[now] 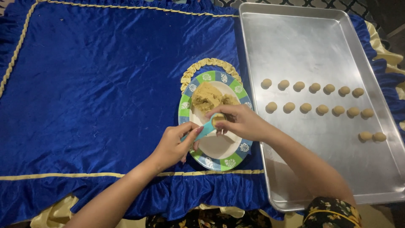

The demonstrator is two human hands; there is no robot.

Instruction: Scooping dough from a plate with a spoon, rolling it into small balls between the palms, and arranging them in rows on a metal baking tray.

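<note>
Looking down from my head, I see my two bare arms reaching over a surface covered by a deep blue velvet cloth (105, 76) with gold cord trim. My left hand (175, 143) is curled around the handle of a small light-blue scoop (206, 128), gripping it between thumb and fingers. My right hand (240, 122) meets the bowl end of that scoop, its fingertips pinched on a small lump of tan dough (218, 120) sitting in it. Both hands hover just above a round plate (219, 162) with a white middle and a rim of green and blue panels bearing white shell shapes. At the far side of the plate lies a larger mound of the same tan dough (209, 97). The near half of the plate is bare white.

Just beside the plate, to my right, sits a large rectangular metal tray (295, 46), its edge touching or nearly touching the plate. On it are small dough balls (322, 109) set in rows: seven in the far row, seven in the middle row, and two at the right end of the nearest row. My right forearm crosses the tray's near left corner. A dark floral sleeve (331, 213) shows at my right elbow.
</note>
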